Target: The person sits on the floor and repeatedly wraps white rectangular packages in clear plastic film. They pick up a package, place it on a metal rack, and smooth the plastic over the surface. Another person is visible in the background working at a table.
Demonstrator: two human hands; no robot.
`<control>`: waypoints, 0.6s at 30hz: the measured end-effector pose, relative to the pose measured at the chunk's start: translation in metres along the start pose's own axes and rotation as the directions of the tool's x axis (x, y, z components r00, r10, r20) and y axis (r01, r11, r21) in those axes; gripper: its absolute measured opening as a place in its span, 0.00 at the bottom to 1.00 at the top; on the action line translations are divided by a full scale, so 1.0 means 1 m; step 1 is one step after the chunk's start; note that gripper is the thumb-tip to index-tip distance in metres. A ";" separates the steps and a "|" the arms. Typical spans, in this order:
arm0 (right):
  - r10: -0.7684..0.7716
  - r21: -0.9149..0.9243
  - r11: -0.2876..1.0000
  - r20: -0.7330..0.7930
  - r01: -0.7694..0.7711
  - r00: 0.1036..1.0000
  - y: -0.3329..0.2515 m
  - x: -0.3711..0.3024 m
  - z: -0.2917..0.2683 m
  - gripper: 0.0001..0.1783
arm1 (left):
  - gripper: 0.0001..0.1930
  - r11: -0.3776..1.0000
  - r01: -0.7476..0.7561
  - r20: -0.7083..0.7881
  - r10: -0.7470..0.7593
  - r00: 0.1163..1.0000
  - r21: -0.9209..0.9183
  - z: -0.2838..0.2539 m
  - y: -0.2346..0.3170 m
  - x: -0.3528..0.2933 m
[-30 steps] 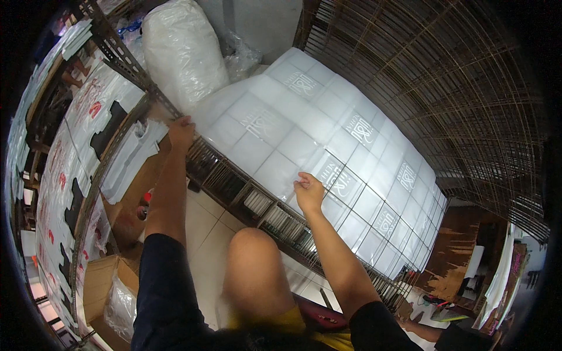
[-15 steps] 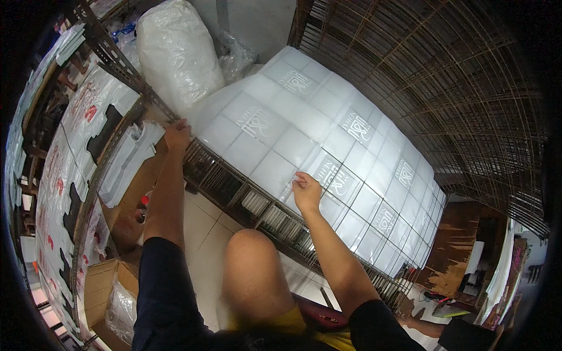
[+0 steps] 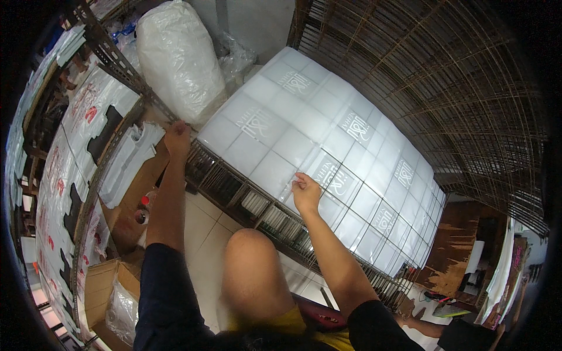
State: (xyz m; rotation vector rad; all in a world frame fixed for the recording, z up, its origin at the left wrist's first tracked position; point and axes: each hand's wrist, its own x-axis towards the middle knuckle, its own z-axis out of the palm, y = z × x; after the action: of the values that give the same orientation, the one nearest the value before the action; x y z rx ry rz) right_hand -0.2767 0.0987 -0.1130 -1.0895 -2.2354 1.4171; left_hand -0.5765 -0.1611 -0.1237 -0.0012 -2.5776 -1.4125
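Observation:
Translucent white plastic sheets [image 3: 275, 158] with a repeated white print lie over a wire drying rack [image 3: 234, 196]. The rack's dark grid shows through them, sharper toward the right. My right hand [image 3: 306, 193] is closed in a pinch on a sheet near the rack's front edge. At the rack's left corner, beside an upright slotted metal post, is my left hand [image 3: 177, 139]. Its fingers are curled closed, and what they hold, if anything, is hidden.
Raised wire shelves [image 3: 421, 88] arch over the right side. A large white plastic bag [image 3: 180, 64] stands behind the left corner. Shelving with wrapped white pieces [image 3: 76, 146] lines the left, above an open cardboard box [image 3: 102, 284]. Another person's arm [image 3: 424, 326] shows at lower right.
The sheet's left end, which was billowed up toward the white bag, now lies flatter on the rack. My left hand has shifted slightly downward; my right hand stays in place.

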 end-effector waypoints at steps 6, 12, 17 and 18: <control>-0.013 -0.019 1.000 -0.021 0.013 1.000 -0.008 -0.008 -0.009 0.15 | 0.17 0.955 -0.150 -0.028 0.147 0.989 -0.256 -0.008 0.030 -0.060; -0.148 0.134 0.979 -0.052 0.154 0.988 0.016 -0.046 -0.070 0.18 | 0.15 0.923 0.081 0.160 -0.021 0.987 -0.377 -0.049 0.081 -0.162; -0.066 0.035 0.996 -0.292 0.079 0.954 0.078 -0.094 -0.213 0.17 | 0.15 0.881 0.166 0.387 0.021 0.922 -0.443 -0.081 0.129 -0.212; -0.073 -0.009 0.997 -0.390 0.075 0.918 0.090 -0.104 -0.250 0.16 | 0.15 0.862 0.177 0.430 0.052 0.901 -0.475 -0.086 0.150 -0.221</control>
State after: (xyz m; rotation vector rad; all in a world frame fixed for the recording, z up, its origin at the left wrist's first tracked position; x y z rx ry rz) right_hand -0.0203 0.2084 -0.0546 -1.1544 -1.9609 1.0622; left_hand -0.3306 -0.1299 0.0072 -0.3475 -2.4311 -2.3040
